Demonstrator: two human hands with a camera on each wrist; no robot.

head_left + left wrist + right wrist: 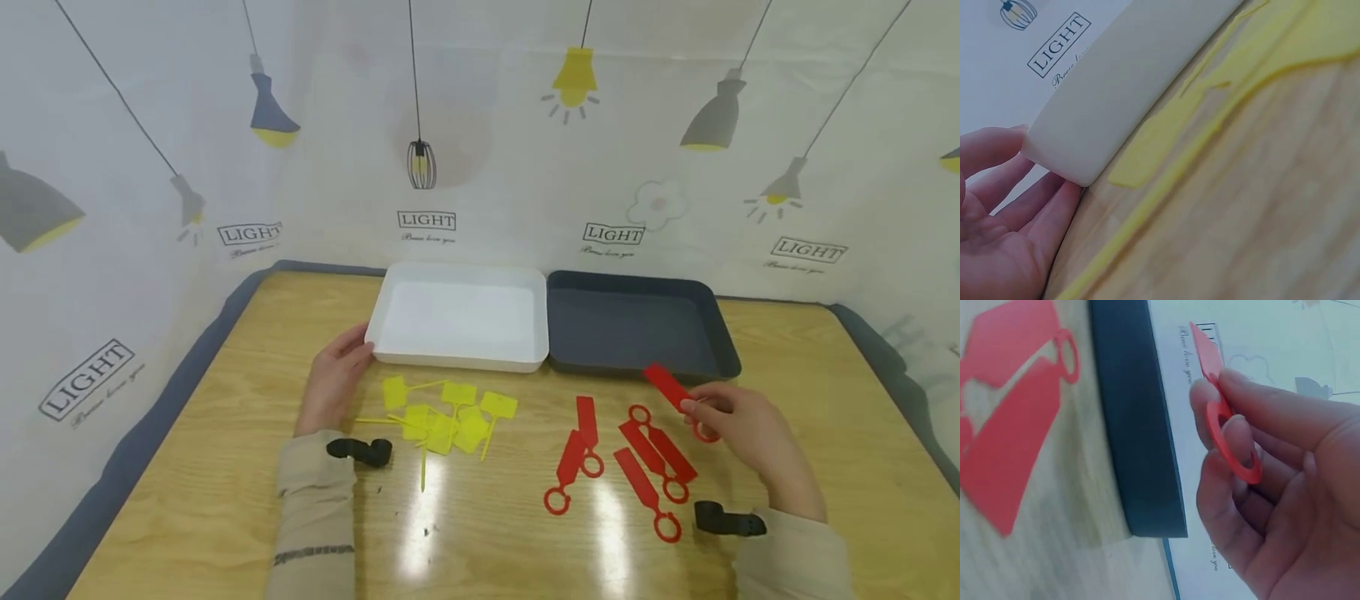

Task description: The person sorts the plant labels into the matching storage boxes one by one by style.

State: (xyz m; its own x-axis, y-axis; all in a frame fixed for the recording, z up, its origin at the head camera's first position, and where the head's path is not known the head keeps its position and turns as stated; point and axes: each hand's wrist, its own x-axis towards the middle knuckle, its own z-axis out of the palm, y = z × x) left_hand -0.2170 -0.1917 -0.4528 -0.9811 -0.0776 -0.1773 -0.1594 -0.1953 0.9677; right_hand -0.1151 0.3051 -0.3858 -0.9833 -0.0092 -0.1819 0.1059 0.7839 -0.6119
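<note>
My right hand (750, 421) pinches a red plastic ring tag (667, 385) between thumb and fingers, just over the front right edge of the dark grey tray (637, 367). In the right wrist view the held tag's ring (1249, 474) hangs by the curled fingers. At the front left corner of the white tray (457, 360), my left hand (333, 375) holds on with thumb and fingers; the left wrist view shows the thumb at the corner (1054, 153) and the other fingers against the side. More red ring tags (570, 458) lie loose before the dark tray.
Several yellow flag-shaped cable-tie tags (438, 433) lie overlapping on the wooden table (225, 467) in front of the white tray. The two trays stand side by side against a white cloth (495, 200) printed with lamps.
</note>
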